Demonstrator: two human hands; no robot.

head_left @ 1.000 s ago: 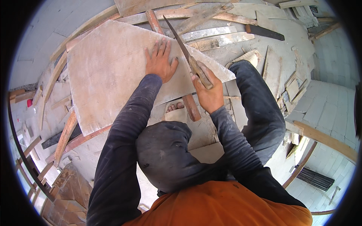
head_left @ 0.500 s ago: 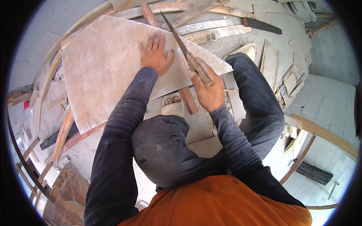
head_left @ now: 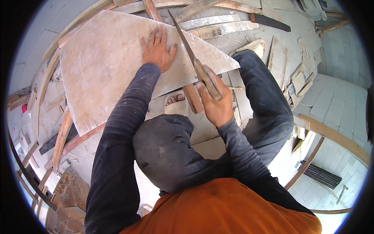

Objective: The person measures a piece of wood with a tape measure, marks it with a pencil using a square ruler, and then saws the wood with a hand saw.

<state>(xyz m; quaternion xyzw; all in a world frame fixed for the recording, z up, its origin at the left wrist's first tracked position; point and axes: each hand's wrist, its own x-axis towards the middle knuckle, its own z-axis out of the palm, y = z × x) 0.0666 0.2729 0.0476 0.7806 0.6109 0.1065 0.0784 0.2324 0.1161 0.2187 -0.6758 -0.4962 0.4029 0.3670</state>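
Observation:
A large pale board (head_left: 105, 66), dusty and pinkish-tan, lies flat across wooden battens in front of me. Pressed palm-down on it, my left hand (head_left: 159, 50) has its fingers spread and grips nothing. My right hand (head_left: 218, 104) is wrapped round the wooden handle of a handsaw (head_left: 186, 46), just past the board's near edge. The saw's dark, narrow blade slants away to the upper left over the board's right part. Below the near edge, a reddish wooden batten (head_left: 193, 99) sticks out from under the board, between my feet.
My sandalled foot (head_left: 176, 103) is close to the board's near edge; my other sandal (head_left: 255, 47) is by its right corner. A second saw or dark blade (head_left: 270, 22) with a wooden end lies at the far right. Timber strips (head_left: 224, 29) and offcuts (head_left: 300, 84) litter the floor.
My right hand has drawn the handsaw back toward me a little. My left hand stays flat on the board. The whole view has shifted slightly.

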